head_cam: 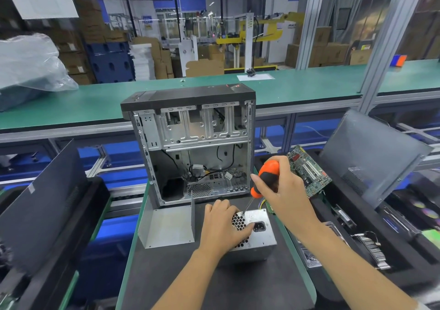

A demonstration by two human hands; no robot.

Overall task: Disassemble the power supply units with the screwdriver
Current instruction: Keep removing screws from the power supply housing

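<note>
1. A silver metal power supply unit lies on a dark mat at a workstation, directly beneath both of the person's hands.

2. Its upward face is bare sheet metal with a honeycomb fan grille, partly covered by the left palm, and a black mains socket just right of the left thumb tip.

3. A bundle of coloured wires shows at the unit's far edge, just below the right hand's fingers.

4. The left hand rests flat on the grille, fingers spread and bent over the unit's far-left corner, pressing it down rather than closing around it.

5. The right hand is wrapped tightly around the orange-and-black handle of a screwdriver, thumb stretched along the grip.

6. The slim metal shaft slants down and left from those fingers, its tip meeting the unit's top face beside the grille, just right of the left fingertips.

7. Beyond the left fingers stands an open computer case, its side panel off, showing bare steel bays and loose black cables.

8. A folded grey metal cover sits on the mat just left of the left hand.

9. A green circuit board leans behind the right knuckles.
</note>
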